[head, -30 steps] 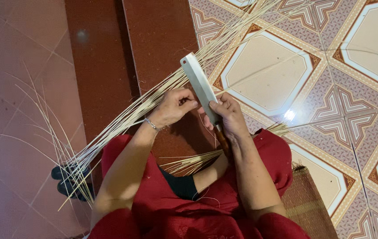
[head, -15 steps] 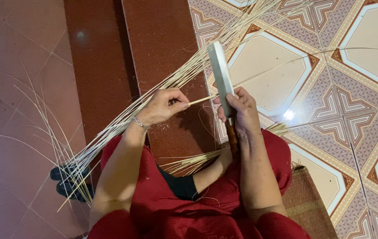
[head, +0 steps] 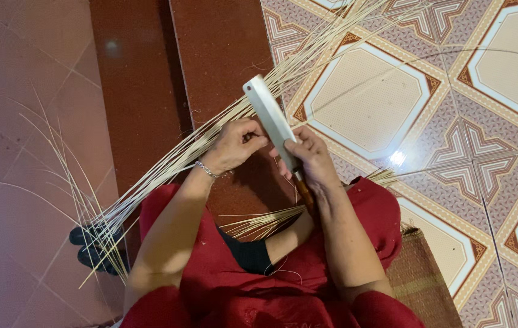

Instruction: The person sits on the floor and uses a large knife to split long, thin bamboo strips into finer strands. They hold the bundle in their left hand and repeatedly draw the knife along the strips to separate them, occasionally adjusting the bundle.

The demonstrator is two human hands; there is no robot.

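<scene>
Nearest the person, a small loose bunch of strips (head: 265, 222) lies across the lap in red cloth. Above it, the right hand (head: 310, 159) grips the knife (head: 271, 118); since half a second ago the blade has swung leftward. The left hand (head: 231, 146) has drawn closer, pinching a thin strip (head: 257, 138) against it. Splitting appears underway. The long bundle (head: 180, 161) crosses the floor (head: 368, 103) diagonally. No containers are visible.

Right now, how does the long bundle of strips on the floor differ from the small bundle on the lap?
The long bundle runs diagonally over the floor, and the left hand touches it. The small bundle is shorter, fans out on the lap and no hand touches it. Both are thin, pale strips.
</scene>
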